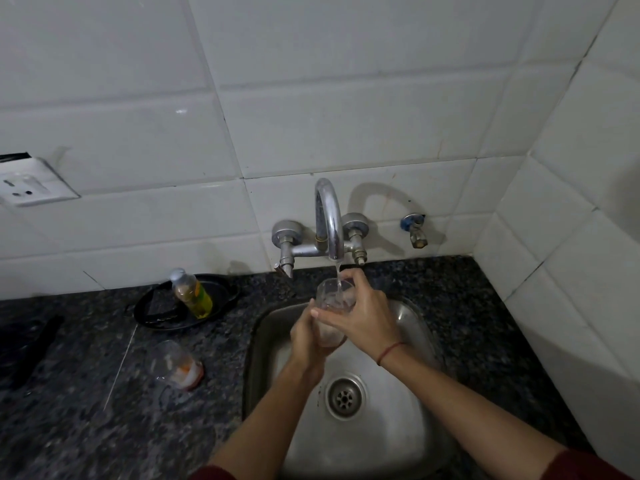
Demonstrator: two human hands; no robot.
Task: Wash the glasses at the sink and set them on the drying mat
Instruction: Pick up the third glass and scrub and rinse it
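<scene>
A clear glass is held upright over the steel sink, under the running tap; water streams into its mouth. My left hand grips its lower part from the left. My right hand wraps around its side and rim from the right. A second clear glass with an orange and white residue at its base stands on the dark granite counter left of the sink.
A black tray holding a yellow-green soap bottle sits by the wall, left of the tap. A dark object lies at the far left. A wall socket and a small side tap are on the tiles.
</scene>
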